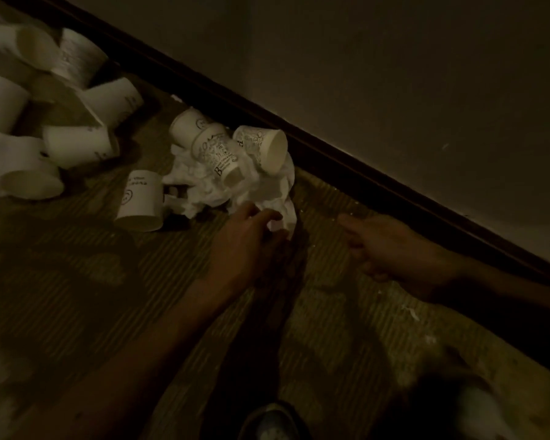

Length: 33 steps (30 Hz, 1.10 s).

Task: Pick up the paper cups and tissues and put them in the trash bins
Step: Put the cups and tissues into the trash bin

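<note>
Many paper cups [77, 128] litter dim ribbed carpet [108, 281] by a dark skirting [331, 160]; left hand [245, 246] pinches tissue [267, 188], right hand [391, 246] loosely spread.

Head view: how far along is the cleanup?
Nothing looks binned; no trash bin is in view. In hand: the left hand is touching the crumpled tissue; the right hand is empty. Left: many paper cups lying on the floor beside the wall.

cup [218, 155] print, only "b" legible
</note>
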Motion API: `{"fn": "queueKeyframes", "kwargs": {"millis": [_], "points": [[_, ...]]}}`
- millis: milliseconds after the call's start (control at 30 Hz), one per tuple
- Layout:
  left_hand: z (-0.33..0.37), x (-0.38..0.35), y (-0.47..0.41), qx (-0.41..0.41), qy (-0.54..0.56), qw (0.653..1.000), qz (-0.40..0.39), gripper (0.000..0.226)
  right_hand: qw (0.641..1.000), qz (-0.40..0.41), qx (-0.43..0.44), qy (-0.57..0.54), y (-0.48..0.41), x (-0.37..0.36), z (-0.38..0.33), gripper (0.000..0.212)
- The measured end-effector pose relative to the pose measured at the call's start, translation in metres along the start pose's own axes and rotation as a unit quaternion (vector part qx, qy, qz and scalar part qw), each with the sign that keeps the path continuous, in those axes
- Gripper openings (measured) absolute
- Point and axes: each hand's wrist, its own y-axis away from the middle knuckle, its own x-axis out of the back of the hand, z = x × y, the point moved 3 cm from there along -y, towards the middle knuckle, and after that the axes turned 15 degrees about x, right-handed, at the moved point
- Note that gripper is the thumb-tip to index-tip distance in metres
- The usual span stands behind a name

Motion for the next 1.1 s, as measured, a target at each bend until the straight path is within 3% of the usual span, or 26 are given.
{"fn": "queueKeyframes", "kwargs": {"millis": [100,200,433,567,700,867,1100], "points": [[0.003,-0.02,-0.007,-0.025,-0.096,0.994,-0.042,0.053,0.999,-0.027,-0.031,-0.027,-0.001,0.007,0.001,0.054],[0.001,-0.038,-0.01,-0.054,-0.153,0.985,-0.062,0.046,0.998,-0.022,-0.051,-0.031,-0.01,0.011,0.006,0.053],[-0.004,-0.038,-0.018,-0.04,-0.148,0.987,-0.05,0.016,0.988,-0.035,-0.076,-0.127,-0.038,-0.014,0.022,0.048],[-0.013,-0.031,-0.019,-0.027,-0.164,0.986,-0.029,0.029,0.98,0.001,-0.097,-0.175,-0.056,-0.032,0.03,0.044],[-0.019,-0.031,-0.021,-0.002,-0.212,0.976,-0.049,0.054,0.965,-0.026,-0.116,-0.233,-0.059,-0.04,0.04,0.04],[0.002,-0.031,-0.023,-0.044,-0.219,0.974,-0.034,0.026,0.951,-0.053,-0.122,-0.278,-0.057,-0.042,0.047,0.037],[-0.01,-0.027,-0.012,-0.004,-0.216,0.973,-0.081,0.049,0.93,-0.082,-0.129,-0.335,-0.06,-0.054,0.048,0.037]]}}
